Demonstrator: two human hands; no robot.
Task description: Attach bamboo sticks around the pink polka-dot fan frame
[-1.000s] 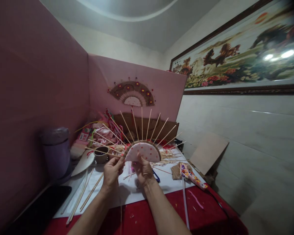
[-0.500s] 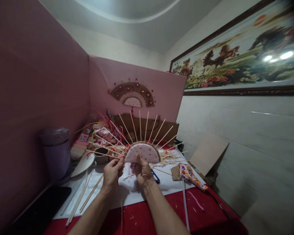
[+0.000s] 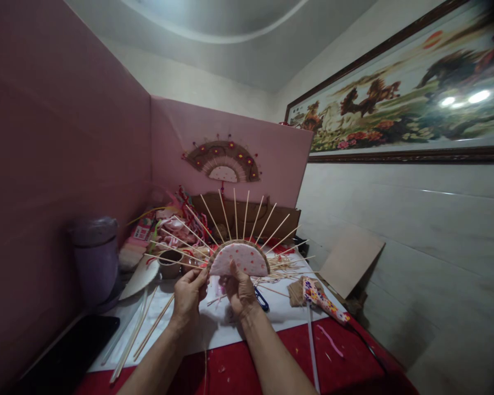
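Observation:
Between my hands, above the table, is a fan frame (image 3: 247,258): a half-round base faced with white cloth with red dots, edged in brown, with several thin wooden sticks spread out from its curved edge. My left hand (image 3: 189,291) pinches the base's left corner by the lowest stick. With its thumb on the cloth and its fingers behind, my right hand (image 3: 239,288) grips the lower middle of the base. Those fingers are partly hidden. A finished-looking decorated fan (image 3: 226,162) with red flowers hangs on the pink board behind.
A glue gun (image 3: 323,302) in flowered cloth lies on the right with a glue stick. Blue-handled scissors (image 3: 262,299) lie behind my right wrist. Loose sticks (image 3: 154,326), a black phone (image 3: 72,351), a brown cup (image 3: 170,264) and a purple bin (image 3: 94,263) are on the left.
The whole view has shifted very slightly, with the scene sitting a little lower. Both hands keep the same hold on the fan frame.

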